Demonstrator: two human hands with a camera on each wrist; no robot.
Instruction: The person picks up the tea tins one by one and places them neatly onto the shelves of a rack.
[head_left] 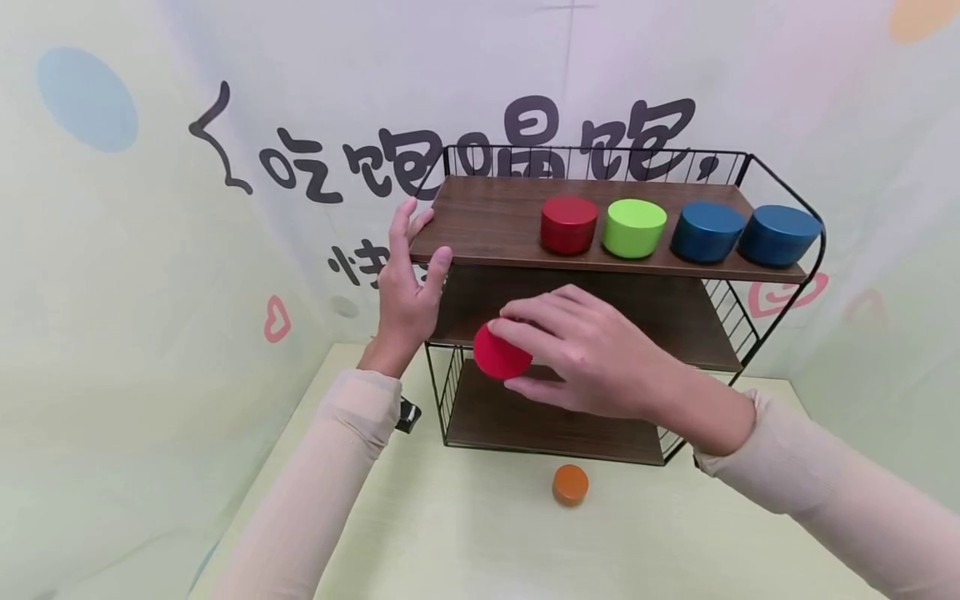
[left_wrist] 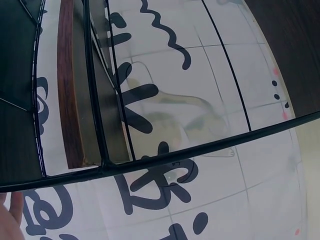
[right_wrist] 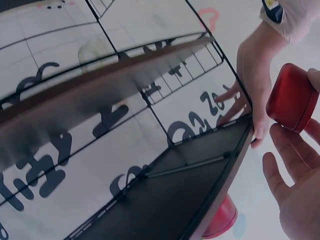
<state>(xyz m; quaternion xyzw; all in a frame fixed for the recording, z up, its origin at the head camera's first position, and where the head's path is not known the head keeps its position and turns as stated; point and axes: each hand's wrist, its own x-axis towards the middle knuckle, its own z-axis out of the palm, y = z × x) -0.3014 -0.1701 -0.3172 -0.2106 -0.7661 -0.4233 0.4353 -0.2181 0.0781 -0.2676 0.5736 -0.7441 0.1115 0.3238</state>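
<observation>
My right hand pinches a small round red tin between thumb and fingertips, in front of the middle shelf of a three-tier rack. From the right wrist view, the red tin shows a seam near one end. My left hand grips the left end of the top shelf, its thumb by the front corner. On that shelf a dark red tin, a lime green tin and two blue tins stand in a row toward the right.
An orange tin stands on the pale table in front of the rack. Black wire rails bound the rack's sides and back. The bottom shelf sits low near the table. Behind hangs a printed cloth with large lettering.
</observation>
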